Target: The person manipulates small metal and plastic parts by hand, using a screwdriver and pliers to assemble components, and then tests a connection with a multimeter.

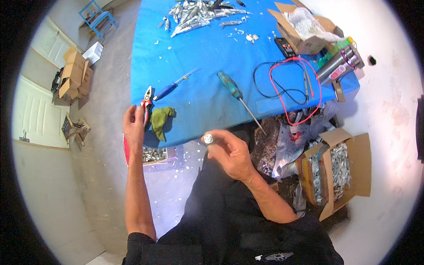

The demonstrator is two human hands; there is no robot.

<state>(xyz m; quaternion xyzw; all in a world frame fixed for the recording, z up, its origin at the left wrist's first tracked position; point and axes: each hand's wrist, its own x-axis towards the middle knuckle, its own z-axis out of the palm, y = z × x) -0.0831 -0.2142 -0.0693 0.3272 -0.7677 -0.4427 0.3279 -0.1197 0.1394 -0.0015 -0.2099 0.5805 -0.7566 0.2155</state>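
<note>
My left hand (134,126) is closed at the table's left front edge, its fingers against the red-handled pliers (148,96); part of the handles is hidden behind them. Between thumb and fingers, my right hand (233,155) pinches a small silvery-white cylindrical piece (208,138), seen end-on in front of the table's edge. A crumpled green cloth (161,121) lies just right of the pliers. Beyond it rests a blue-handled screwdriver (167,90). Farther right, a screwdriver with a teal handle (229,84) has its shaft pointing over the front edge.
The blue-covered table (198,53) bears a heap of silvery pieces (201,15), a meter (285,47) with red and black leads, a metal flask (338,68) and an open carton (304,42). Below stand a box of metal parts (154,154) and a carton of silvery pieces (360,165).
</note>
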